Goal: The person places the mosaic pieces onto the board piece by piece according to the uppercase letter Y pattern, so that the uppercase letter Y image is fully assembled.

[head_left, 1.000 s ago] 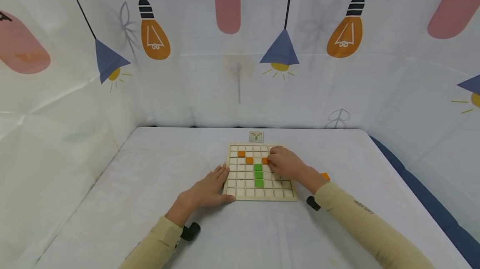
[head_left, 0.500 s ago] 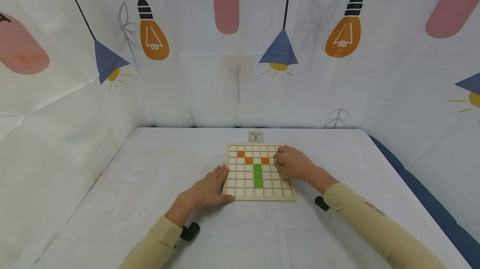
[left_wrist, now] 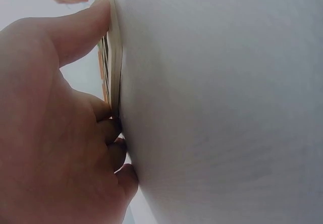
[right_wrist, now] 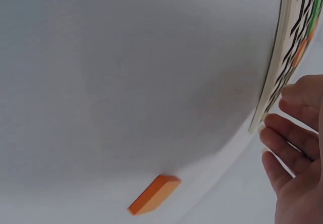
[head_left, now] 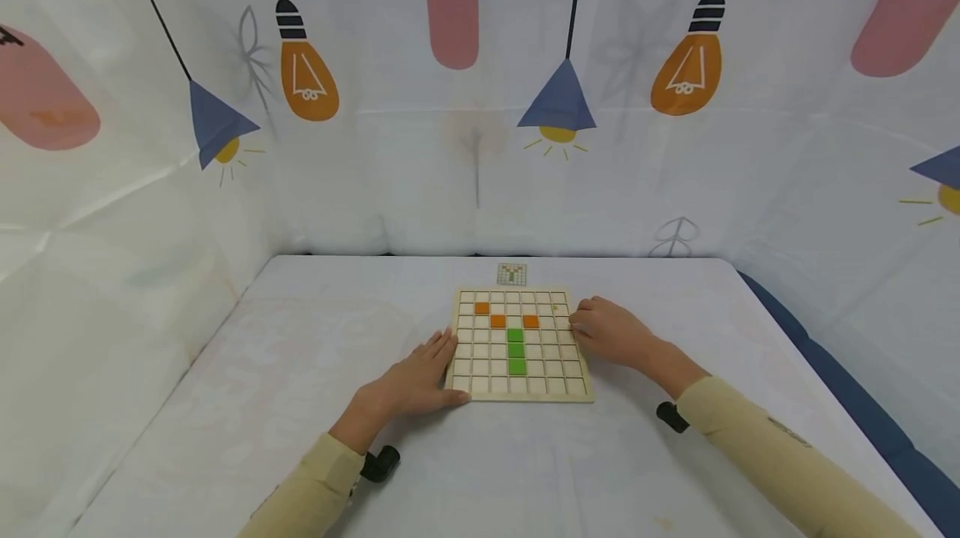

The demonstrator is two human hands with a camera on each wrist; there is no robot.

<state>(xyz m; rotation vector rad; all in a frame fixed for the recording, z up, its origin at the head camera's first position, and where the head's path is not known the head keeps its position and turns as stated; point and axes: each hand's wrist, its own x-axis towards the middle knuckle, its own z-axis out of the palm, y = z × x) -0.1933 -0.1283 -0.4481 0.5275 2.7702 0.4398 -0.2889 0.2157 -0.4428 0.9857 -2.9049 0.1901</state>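
Note:
A square wooden grid board (head_left: 491, 389) lies flat on the table. Set in its cells are several orange tiles (head_left: 482, 308) and a column of green tiles (head_left: 516, 349). My left hand (head_left: 412, 379) rests against the board's left side, fingers extended and thumb at the near left corner. At the right edge is my right hand (head_left: 611, 332), its fingers loosely bent with nothing seen between them. In the right wrist view, a loose orange tile (right_wrist: 154, 194) lies on the table beside that hand; my right arm hides it in the head view.
A small card (head_left: 512, 274) with a printed grid pattern lies just beyond the board's far edge. The white-covered table (head_left: 330, 313) meets a patterned cloth wall (head_left: 405, 179) at the back. Blue fabric (head_left: 840, 388) borders the right side.
My right hand has moved rightward off the board's cells to its right edge, uncovering the orange tile at right centre. My left hand has stayed in place.

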